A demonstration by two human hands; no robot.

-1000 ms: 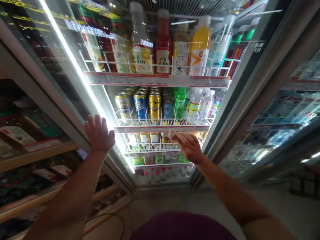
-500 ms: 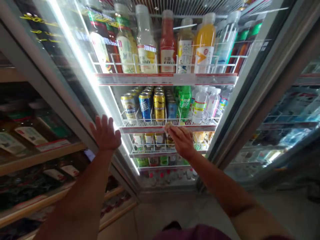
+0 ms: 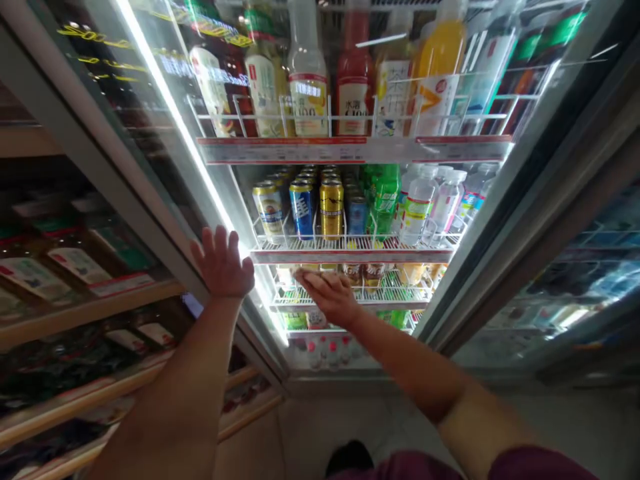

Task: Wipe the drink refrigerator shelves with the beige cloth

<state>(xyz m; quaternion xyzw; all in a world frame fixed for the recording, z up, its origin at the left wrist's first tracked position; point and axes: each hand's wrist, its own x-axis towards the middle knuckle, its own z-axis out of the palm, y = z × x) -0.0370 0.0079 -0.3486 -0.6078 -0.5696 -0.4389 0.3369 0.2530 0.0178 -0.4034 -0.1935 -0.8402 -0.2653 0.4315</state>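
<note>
My left hand (image 3: 223, 265) is raised with its fingers spread, palm toward the left edge of a glass cooler door (image 3: 243, 200). It looks laid flat on the glass by the lit strip, and nothing is in it. Lower and to the right, my right hand (image 3: 333, 297) reaches out with its fingers held together over a small pale, crumpled cloth (image 3: 306, 274). Most of that cloth is hidden under the fingers. The hand appears to press it on the glass, in front of a lower shelf of drinks.
Behind the glass, wire shelves hold bottles (image 3: 307, 87), beer cans (image 3: 331, 210) and green bottles (image 3: 385, 200). A metal door frame (image 3: 493, 220) runs along the right. To the left stand wooden shelves (image 3: 100, 307) with more bottles. Tiled floor (image 3: 305, 427) lies below.
My right hand has swept left and slightly down across the glass with the cloth. My left hand keeps its spread pose, while the whole view has shifted slightly.
</note>
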